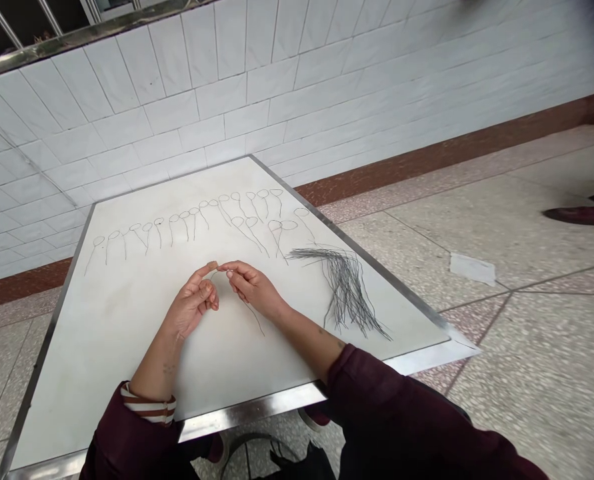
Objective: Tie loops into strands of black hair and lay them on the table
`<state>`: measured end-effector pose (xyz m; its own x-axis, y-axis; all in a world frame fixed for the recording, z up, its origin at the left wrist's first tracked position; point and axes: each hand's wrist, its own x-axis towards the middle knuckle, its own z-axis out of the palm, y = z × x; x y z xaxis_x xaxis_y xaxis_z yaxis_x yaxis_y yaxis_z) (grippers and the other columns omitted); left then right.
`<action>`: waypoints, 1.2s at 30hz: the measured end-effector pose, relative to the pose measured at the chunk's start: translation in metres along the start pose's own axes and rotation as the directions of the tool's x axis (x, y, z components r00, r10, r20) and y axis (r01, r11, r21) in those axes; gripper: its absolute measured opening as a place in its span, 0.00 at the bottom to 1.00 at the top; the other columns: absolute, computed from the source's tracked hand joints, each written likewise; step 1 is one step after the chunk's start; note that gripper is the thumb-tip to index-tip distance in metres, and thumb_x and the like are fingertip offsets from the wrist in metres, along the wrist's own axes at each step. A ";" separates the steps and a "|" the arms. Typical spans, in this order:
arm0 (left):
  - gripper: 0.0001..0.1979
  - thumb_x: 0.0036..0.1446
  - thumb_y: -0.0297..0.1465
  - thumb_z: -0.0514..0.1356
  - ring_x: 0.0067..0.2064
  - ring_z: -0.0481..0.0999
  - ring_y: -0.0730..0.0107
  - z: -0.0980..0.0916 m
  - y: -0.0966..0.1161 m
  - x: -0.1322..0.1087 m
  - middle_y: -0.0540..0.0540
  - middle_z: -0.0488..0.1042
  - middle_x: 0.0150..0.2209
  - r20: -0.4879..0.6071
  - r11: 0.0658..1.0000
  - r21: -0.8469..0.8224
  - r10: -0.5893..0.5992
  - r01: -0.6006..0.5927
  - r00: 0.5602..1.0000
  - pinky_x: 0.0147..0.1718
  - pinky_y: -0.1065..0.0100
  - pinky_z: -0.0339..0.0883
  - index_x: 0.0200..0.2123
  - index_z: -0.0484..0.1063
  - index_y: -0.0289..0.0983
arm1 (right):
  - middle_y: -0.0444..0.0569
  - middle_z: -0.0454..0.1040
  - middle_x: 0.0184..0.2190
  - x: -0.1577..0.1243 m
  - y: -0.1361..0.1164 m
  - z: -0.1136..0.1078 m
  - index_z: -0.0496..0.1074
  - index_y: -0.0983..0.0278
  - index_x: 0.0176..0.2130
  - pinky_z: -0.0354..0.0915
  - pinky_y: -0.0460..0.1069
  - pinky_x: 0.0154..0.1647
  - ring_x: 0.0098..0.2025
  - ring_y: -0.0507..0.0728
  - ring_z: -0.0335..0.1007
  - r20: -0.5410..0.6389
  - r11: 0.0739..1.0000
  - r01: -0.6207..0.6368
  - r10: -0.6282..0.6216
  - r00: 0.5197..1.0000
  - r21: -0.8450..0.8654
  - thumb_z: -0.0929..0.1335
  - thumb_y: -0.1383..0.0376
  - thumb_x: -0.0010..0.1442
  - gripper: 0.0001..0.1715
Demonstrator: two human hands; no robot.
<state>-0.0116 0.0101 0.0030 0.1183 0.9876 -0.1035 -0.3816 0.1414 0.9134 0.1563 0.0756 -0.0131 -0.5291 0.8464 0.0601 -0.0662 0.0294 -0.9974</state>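
Observation:
A thin dark wire [257,320] runs through my fingers above the white table [127,347], its loose end trailing down to the right. My left hand [191,303] is closed with the thumb and fingers pinched together at one end of the wire, and its index finger meets the fingertips of my right hand [251,287]. My right hand pinches the wire as well, and the piece bends in a curve between both hands. Beyond them lies a row of wires with round loops at one end, such as the looped wire [99,241]. To the right sits a pile of straight wires [347,290].
A metal edge [251,407] frames the table, and a white tiled wall [177,113] stands behind it. On the speckled floor [551,360] to the right lies a white piece of paper [473,268]. Another person's shoe [581,215] shows at the far right.

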 end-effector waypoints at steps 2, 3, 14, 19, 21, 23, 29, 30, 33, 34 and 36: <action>0.29 0.55 0.36 0.64 0.25 0.63 0.77 -0.001 0.002 -0.001 0.54 0.62 0.24 0.005 1.000 0.005 -0.021 0.020 1.000 0.29 0.70 0.57 0.59 0.65 0.41 | 0.38 0.58 0.20 -0.002 -0.001 -0.005 0.73 0.57 0.46 0.53 0.46 0.20 0.19 0.48 0.50 0.015 0.996 0.034 -0.033 0.999 -0.083 0.63 0.55 0.62 0.17; 0.29 0.55 0.35 0.64 0.24 0.61 0.77 -0.002 0.003 -0.002 0.55 0.61 0.23 0.002 0.999 0.014 -0.032 0.032 0.999 0.27 0.70 0.56 0.59 0.65 0.41 | 0.38 0.57 0.19 -0.003 -0.001 -0.008 0.74 0.57 0.45 0.53 0.46 0.21 0.19 0.49 0.51 0.028 0.990 0.056 -0.053 0.998 -0.128 0.63 0.56 0.62 0.16; 0.31 0.51 0.30 0.64 0.22 0.53 0.78 -0.009 0.010 -0.006 0.56 0.55 0.21 0.035 0.985 0.077 -0.154 0.151 0.987 0.24 0.70 0.49 0.60 0.65 0.42 | 0.41 0.62 0.22 -0.009 0.004 -0.033 0.77 0.56 0.42 0.51 0.45 0.25 0.23 0.50 0.48 0.191 0.913 0.183 -0.119 0.974 -0.364 0.62 0.61 0.60 0.16; 0.30 0.52 0.31 0.64 0.23 0.53 0.79 -0.011 0.011 -0.008 0.56 0.55 0.22 0.029 0.983 0.097 -0.162 0.159 0.986 0.25 0.70 0.49 0.60 0.66 0.42 | 0.40 0.58 0.20 -0.008 0.007 -0.037 0.77 0.57 0.40 0.49 0.45 0.24 0.22 0.49 0.47 0.140 0.916 0.128 -0.080 0.987 -0.380 0.62 0.61 0.59 0.15; 0.30 0.53 0.31 0.64 0.23 0.53 0.78 -0.011 0.012 -0.008 0.56 0.55 0.22 0.017 0.982 0.106 -0.157 0.154 0.988 0.25 0.70 0.50 0.60 0.66 0.42 | 0.40 0.56 0.19 -0.008 0.007 -0.038 0.77 0.57 0.40 0.47 0.45 0.23 0.21 0.49 0.46 0.099 0.918 0.094 -0.060 0.993 -0.384 0.62 0.60 0.59 0.15; 0.30 0.53 0.31 0.64 0.23 0.53 0.78 -0.011 0.012 -0.007 0.56 0.55 0.22 -0.009 0.984 0.110 -0.143 0.143 0.990 0.26 0.70 0.50 0.60 0.66 0.42 | 0.39 0.54 0.19 -0.008 0.008 -0.037 0.77 0.57 0.39 0.47 0.45 0.23 0.21 0.49 0.45 0.066 0.921 0.068 -0.046 0.997 -0.383 0.62 0.60 0.59 0.15; 0.30 0.52 0.29 0.63 0.23 0.57 0.78 -0.025 0.012 -0.005 0.56 0.57 0.22 -0.154 0.997 0.059 -0.045 0.055 0.987 0.26 0.72 0.54 0.59 0.66 0.39 | 0.39 0.53 0.17 -0.006 0.010 -0.042 0.77 0.56 0.38 0.46 0.45 0.21 0.19 0.49 0.44 -0.070 0.923 -0.002 -0.027 0.997 -0.385 0.63 0.59 0.57 0.14; 0.29 0.52 0.29 0.62 0.24 0.57 0.78 -0.028 0.012 -0.004 0.56 0.58 0.22 -0.206 0.998 0.064 -0.014 0.028 0.979 0.26 0.72 0.55 0.59 0.66 0.39 | 0.39 0.53 0.17 -0.006 0.010 -0.043 0.77 0.57 0.38 0.46 0.45 0.21 0.19 0.49 0.44 -0.092 0.921 -0.003 -0.036 0.995 -0.390 0.63 0.59 0.57 0.14; 0.27 0.54 0.33 0.62 0.27 0.65 0.76 -0.030 0.011 -0.003 0.53 0.64 0.25 -0.314 0.988 0.156 0.055 -0.006 0.948 0.31 0.71 0.61 0.58 0.67 0.38 | 0.39 0.54 0.17 -0.008 0.009 -0.040 0.77 0.57 0.38 0.47 0.45 0.21 0.20 0.49 0.46 -0.060 0.917 0.043 -0.072 0.996 -0.397 0.63 0.60 0.58 0.14; 0.26 0.55 0.35 0.61 0.29 0.68 0.74 -0.028 0.010 -0.003 0.52 0.67 0.27 -0.309 0.980 0.199 0.052 0.011 0.950 0.33 0.69 0.63 0.58 0.67 0.38 | 0.39 0.54 0.18 -0.009 0.009 -0.037 0.77 0.57 0.39 0.47 0.46 0.22 0.20 0.50 0.46 -0.028 0.914 0.065 -0.083 0.996 -0.401 0.62 0.61 0.58 0.15; 0.26 0.56 0.39 0.61 0.33 0.73 0.70 -0.021 0.007 -0.003 0.49 0.71 0.29 -0.238 0.955 0.290 0.015 0.056 0.971 0.37 0.66 0.64 0.58 0.67 0.38 | 0.39 0.55 0.18 -0.011 0.009 -0.030 0.76 0.56 0.40 0.49 0.46 0.23 0.20 0.50 0.47 0.034 0.905 0.100 -0.094 0.995 -0.414 0.62 0.62 0.58 0.15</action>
<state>-0.0337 0.0098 0.0013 -0.1093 0.9775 -0.1805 -0.0918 0.1709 0.9810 0.1869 0.0829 -0.0243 -0.5493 0.8211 0.1551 0.2372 0.3311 -0.9133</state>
